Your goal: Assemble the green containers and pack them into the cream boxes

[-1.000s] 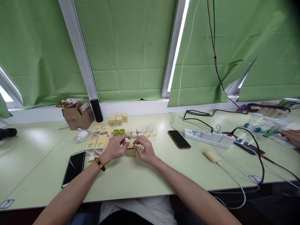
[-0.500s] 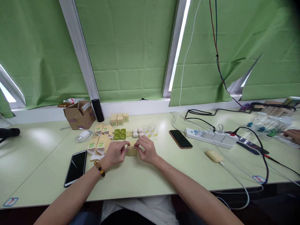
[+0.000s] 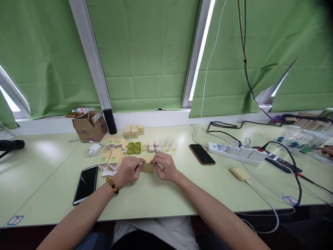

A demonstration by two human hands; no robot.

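Observation:
A small kraft-coloured box (image 3: 148, 168) stands on the table between my two hands. My left hand (image 3: 131, 169), below a beaded bracelet, pinches the box's upper left edge between thumb and finger. From the other side my right hand (image 3: 164, 166) grips the upper right edge the same way. Its top is partly hidden by my fingers. Just beyond are green square cups (image 3: 134, 148), small yellowish pieces (image 3: 144, 147), pale pink cylinders (image 3: 154, 147) and clear containers (image 3: 168, 145). Several unfolded kraft boxes (image 3: 113, 159) with green labels lie beside my left hand.
Closed kraft boxes (image 3: 134, 131) stand farther back, near a cardboard carton (image 3: 90, 127) and a black cylinder (image 3: 110, 121). Phones lie left (image 3: 85, 184) and right (image 3: 202, 154). A power strip (image 3: 234, 152) with cables occupies the right side. Another person's hand (image 3: 327, 150) shows at the far right edge.
Both hands keep hold of the small box, with the fingers shifting slightly at its top. The whole view has moved a little; the other things lie as before.

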